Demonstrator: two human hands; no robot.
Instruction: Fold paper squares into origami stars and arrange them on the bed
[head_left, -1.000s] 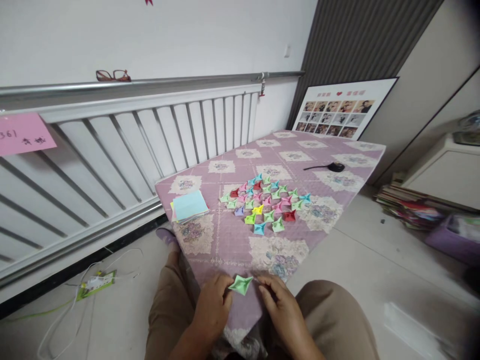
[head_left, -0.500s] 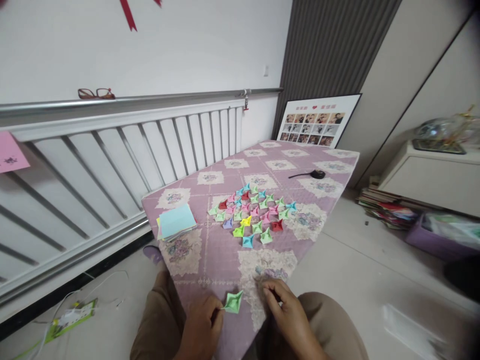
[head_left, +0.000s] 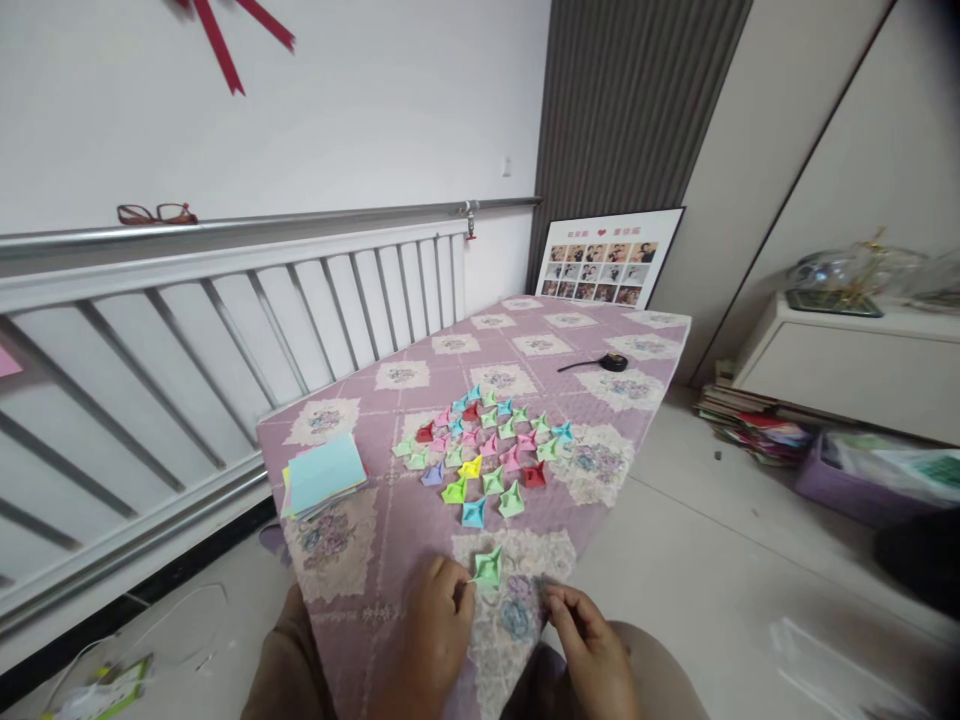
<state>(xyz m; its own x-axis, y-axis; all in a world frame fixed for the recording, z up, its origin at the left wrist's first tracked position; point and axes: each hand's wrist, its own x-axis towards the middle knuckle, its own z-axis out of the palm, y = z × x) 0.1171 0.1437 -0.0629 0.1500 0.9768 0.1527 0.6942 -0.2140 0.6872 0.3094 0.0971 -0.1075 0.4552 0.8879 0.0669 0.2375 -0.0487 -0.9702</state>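
Between thumb and finger, my left hand (head_left: 439,625) pinches one corner of a light green folded paper boat (head_left: 488,568) just over the tablecloth. My right hand (head_left: 589,640) is near the table's right edge, its fingers curled together; whether anything is in them I cannot make out. Beyond my hands, several small folded paper boats in pink, green, blue, red, yellow and purple stand in rows, the closest being a blue boat (head_left: 473,513) and a green boat (head_left: 511,499). A stack of coloured paper squares (head_left: 328,474), light blue on top, lies at the left.
A black tape measure (head_left: 613,362) lies on the far part of the flowered tablecloth (head_left: 405,545). A white radiator (head_left: 330,300) runs along the left side. A photo board (head_left: 609,260) leans behind the table. A power strip (head_left: 105,690) is on the floor.
My left hand has moved forward with the green paper boat, toward the rows. My right hand stays near the table's edge. The camera view has shifted slightly up and right.
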